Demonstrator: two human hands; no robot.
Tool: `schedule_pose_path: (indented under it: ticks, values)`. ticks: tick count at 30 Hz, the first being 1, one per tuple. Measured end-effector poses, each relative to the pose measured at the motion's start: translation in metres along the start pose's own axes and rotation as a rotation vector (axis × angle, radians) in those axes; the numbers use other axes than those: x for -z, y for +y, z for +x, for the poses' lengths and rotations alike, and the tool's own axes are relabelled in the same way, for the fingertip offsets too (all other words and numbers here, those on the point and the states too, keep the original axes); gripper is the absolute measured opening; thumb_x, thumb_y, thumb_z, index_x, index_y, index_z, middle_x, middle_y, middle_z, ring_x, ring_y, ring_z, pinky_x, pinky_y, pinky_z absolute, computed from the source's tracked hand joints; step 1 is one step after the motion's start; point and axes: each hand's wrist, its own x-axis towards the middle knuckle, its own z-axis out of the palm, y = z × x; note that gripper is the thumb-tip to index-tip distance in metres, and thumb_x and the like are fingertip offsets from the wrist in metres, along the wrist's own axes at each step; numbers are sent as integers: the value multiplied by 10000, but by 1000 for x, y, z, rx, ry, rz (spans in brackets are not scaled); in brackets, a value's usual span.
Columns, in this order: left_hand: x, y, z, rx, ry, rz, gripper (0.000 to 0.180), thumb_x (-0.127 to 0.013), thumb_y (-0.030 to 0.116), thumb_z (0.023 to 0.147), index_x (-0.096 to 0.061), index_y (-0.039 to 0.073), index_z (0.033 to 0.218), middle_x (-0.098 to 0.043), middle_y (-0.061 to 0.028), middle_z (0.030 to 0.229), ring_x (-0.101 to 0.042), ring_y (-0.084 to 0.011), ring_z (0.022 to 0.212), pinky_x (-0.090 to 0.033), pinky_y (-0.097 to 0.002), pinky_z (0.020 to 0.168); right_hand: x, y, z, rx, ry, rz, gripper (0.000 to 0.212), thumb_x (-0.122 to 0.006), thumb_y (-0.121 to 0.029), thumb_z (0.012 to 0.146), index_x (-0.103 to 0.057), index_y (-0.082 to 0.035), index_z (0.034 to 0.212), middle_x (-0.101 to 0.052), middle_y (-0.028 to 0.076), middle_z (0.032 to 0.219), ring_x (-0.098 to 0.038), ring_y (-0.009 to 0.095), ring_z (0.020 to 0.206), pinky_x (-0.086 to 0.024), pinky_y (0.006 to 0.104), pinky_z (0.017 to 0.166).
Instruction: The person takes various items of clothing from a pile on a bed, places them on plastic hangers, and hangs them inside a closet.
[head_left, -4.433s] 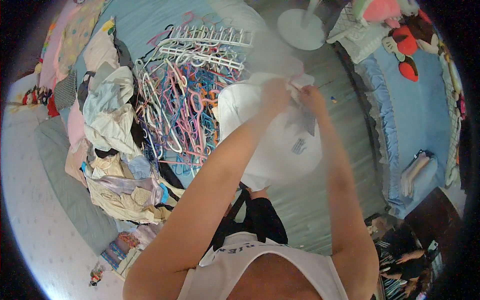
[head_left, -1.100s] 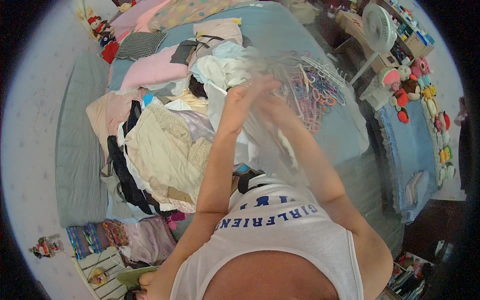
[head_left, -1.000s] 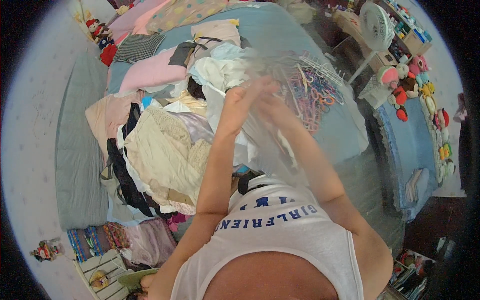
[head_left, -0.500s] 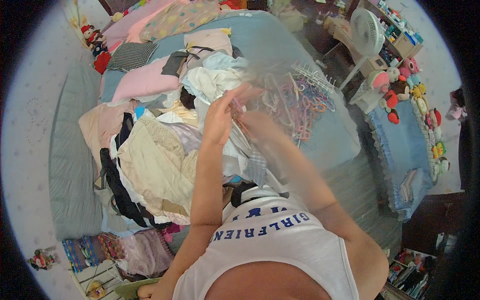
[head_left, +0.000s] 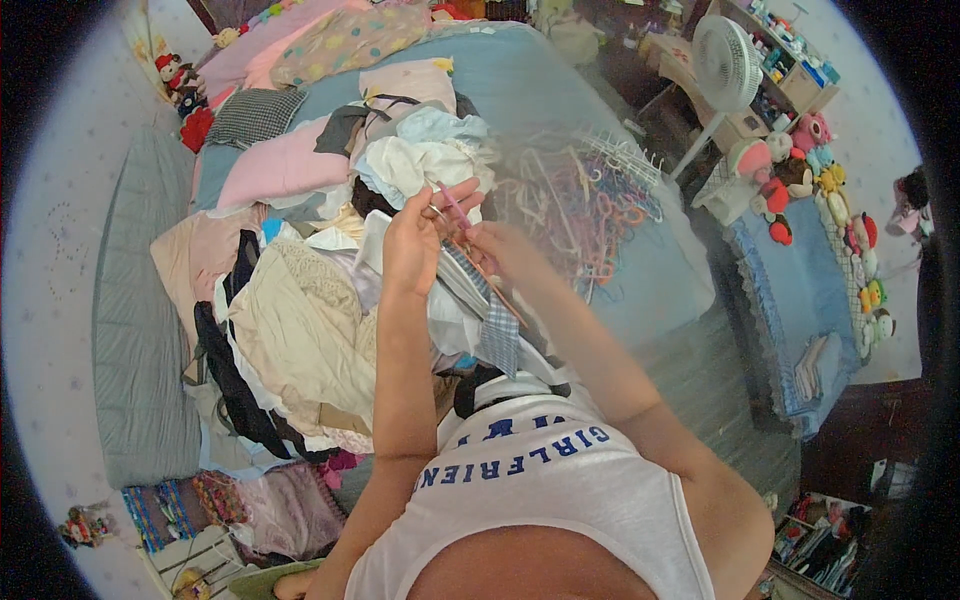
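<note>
Holding a slim pink rod (head_left: 452,204), both hands (head_left: 410,245) have checked cloth (head_left: 501,335) below, blurred earlier.

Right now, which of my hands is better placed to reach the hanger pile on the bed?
Probably your right hand: it is nearer the hanger pile, while your left hand is beside the clothes pile. The right seems to pinch a pink hook, though.

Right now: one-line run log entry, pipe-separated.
left hand: at pink hanger, grip unclear | right hand: pinching pink hanger | checked cloth: hanging below hands | loose hangers: bed, right | garment heap: bed, left
</note>
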Motion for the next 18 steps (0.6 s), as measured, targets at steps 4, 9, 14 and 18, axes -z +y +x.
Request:
schedule_pose_path:
  ticks: [4,9,14,18]
  values:
    - [8,-3,1,-21,-80,-6,455,-312,225,861,-483,-113,1114,-497,-210,1195,-477,-286,1117,-346,-357,958,-1,-6,-4,21,9,30,232,-521,-226,872,-584,-3,881,-487,-21,604,-396,46,482,-296,186,435]
    - [6,-7,4,-111,-84,35,443,-288,181,854,-479,-143,1089,-503,-220,1177,-500,-286,1071,-386,-354,899,-6,-5,-7,-38,-24,-63,204,-638,-204,788,-580,-14,834,-506,-23,620,-413,42,501,-298,176,446]
    - [13,-6,5,-80,-116,50,483,-312,217,839,-458,-130,1142,-475,-218,1214,-457,-292,1140,-291,-356,1016,2,-7,-7,-70,-28,47,169,-665,-156,757,-584,-11,791,-517,-19,621,-436,51,520,-321,183,468]
    - [9,-10,5,-43,-110,116,465,-330,235,862,-470,-100,1151,-492,-216,1193,-468,-279,1128,-324,-353,986,-1,-11,-8,-88,-26,90,148,-627,-149,785,-590,-6,785,-537,-6,637,-467,65,535,-353,189,485]
